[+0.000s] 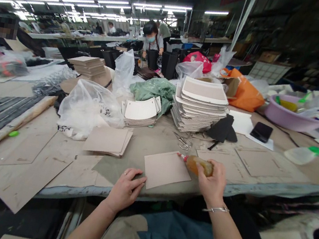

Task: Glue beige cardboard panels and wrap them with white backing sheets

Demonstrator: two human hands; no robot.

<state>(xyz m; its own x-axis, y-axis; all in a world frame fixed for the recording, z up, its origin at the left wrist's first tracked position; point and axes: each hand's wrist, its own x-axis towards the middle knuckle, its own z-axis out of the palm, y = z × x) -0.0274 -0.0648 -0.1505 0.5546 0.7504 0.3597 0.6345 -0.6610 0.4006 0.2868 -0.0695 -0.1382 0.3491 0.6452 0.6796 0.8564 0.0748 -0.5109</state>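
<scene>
My right hand [213, 182] is wrapped round a small bottle of amber glue [197, 164], lying sideways with its nozzle touching the top right corner of a beige card panel [165, 170]. The panel lies flat near the table's front edge. My left hand [126, 188] rests on the table edge, fingers curled, fingertips at the panel's lower left corner. Nothing shows inside that hand.
Behind the panel lie scissors [184, 141], a small card pile [108, 141], a tall stack of panels [199, 106], a shorter stack [141, 112], plastic bags [87, 109], a phone [261, 131] and a lilac basin [292, 116]. A person [152, 42] works at a far table.
</scene>
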